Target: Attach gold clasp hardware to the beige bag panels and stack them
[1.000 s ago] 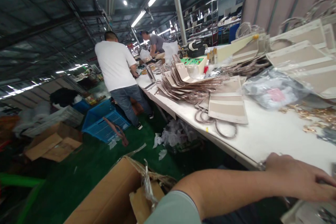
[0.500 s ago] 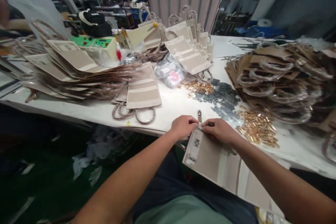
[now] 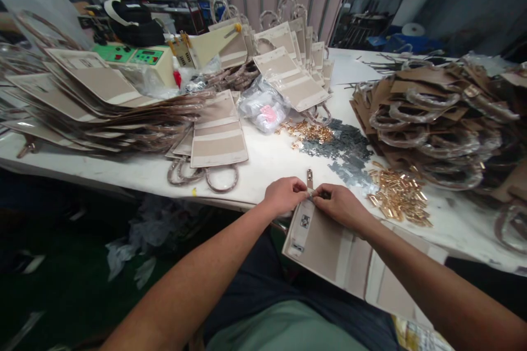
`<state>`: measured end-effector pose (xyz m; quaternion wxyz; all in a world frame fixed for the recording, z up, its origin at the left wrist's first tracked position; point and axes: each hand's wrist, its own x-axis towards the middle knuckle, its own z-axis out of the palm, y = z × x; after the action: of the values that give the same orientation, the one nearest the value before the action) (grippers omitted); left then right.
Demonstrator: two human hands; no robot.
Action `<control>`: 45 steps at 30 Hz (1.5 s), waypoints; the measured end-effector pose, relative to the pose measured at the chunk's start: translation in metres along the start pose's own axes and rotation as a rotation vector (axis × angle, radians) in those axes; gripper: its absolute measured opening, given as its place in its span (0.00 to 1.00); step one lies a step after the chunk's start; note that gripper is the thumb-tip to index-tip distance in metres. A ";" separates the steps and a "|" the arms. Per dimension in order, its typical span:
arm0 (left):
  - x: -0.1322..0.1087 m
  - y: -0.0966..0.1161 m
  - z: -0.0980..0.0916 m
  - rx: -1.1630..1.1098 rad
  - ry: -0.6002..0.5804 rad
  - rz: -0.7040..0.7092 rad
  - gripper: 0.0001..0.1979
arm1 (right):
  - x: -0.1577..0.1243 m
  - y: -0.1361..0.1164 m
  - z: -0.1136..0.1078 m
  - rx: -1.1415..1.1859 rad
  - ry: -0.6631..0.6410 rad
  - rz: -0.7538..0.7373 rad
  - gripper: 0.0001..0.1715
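One beige panel point(image 3: 327, 238) at front edge of surface point(image 3: 263, 164), above lap point(image 3: 252, 292); left hand point(image 3: 286, 196), right hand point(image 3: 340, 205), each grip pinched on panel's end, beside metal-tipped tab point(image 3: 309, 177); close finger work, apparently; next move seems to need steady pinch.

Levelled from a tilt and turned toward the white bench point(image 3: 263, 159) since a second ago, losing sight of two co-workers, the blue crate and the cardboard boxes. Now taking in the right hand point(image 3: 340, 205), a heap of brown bags point(image 3: 428, 115) and a pile of gold pieces point(image 3: 399, 197). Brought the left hand point(image 3: 285, 196) close to the right — pinching at the end of the beige panel point(image 3: 329, 247). Shifted slightly since half a second ago — sliding the stacked panels point(image 3: 109, 88) leftward in view.
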<state>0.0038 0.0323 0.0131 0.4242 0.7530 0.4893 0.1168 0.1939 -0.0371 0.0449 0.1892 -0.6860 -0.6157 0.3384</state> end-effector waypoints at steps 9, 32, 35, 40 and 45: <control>-0.008 0.017 -0.009 0.189 -0.162 -0.024 0.29 | -0.003 0.027 0.018 -0.158 0.097 -0.079 0.14; 0.025 0.035 -0.020 0.036 -0.370 -0.141 0.17 | 0.002 0.005 -0.008 0.075 0.005 -0.034 0.10; 0.028 0.034 -0.018 0.019 -0.358 -0.171 0.13 | -0.003 -0.001 -0.022 0.233 0.126 -0.007 0.12; 0.038 0.028 -0.018 -0.005 -0.397 -0.186 0.12 | -0.008 -0.017 -0.028 0.828 0.627 -0.232 0.23; 0.040 0.021 -0.017 -0.033 -0.391 -0.159 0.12 | -0.004 -0.015 -0.004 1.166 0.641 -0.223 0.28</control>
<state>0.0273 0.0707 0.0300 0.5313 0.7132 0.4536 -0.0572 0.1860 -0.0379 0.0592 0.7355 -0.4706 -0.3129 0.3737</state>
